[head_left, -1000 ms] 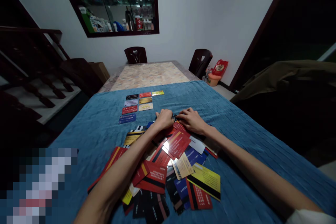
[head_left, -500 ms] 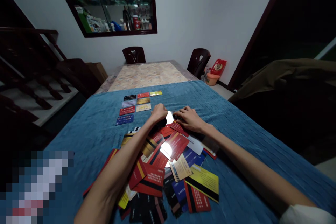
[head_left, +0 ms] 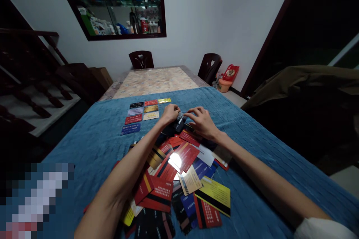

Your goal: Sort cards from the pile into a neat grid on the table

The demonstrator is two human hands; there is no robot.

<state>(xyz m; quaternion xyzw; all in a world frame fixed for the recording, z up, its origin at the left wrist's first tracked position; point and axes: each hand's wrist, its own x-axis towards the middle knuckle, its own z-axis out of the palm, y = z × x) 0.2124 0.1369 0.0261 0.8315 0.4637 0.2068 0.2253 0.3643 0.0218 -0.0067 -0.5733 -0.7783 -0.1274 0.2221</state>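
Observation:
A dark card (head_left: 179,122), tilted and with light printing on it, is between my two hands at the far edge of a loose card pile. My left hand (head_left: 170,114) is closed, its fingertips pinching the card's upper left edge. From the other side, my right hand (head_left: 203,122) reaches to the card with fingers spread, and the index fingertip is at its upper right edge. Beneath and nearer to me lie a red card (head_left: 188,156), a yellow card (head_left: 214,195), a beige card (head_left: 190,180) and several others, overlapping. My left forearm hides part of the pile.
Left of my hands, several cards lie in short rows, among them a blue card (head_left: 131,129) and a black card (head_left: 137,105). A blue cloth (head_left: 92,149) covers the near table. Beyond stand a patterned tabletop (head_left: 157,80) and dark chairs (head_left: 209,68).
The dark card now shows its printed face instead of a bright glare. My left hand has moved slightly up, and my right fingers have lifted and spread near the card's edge.

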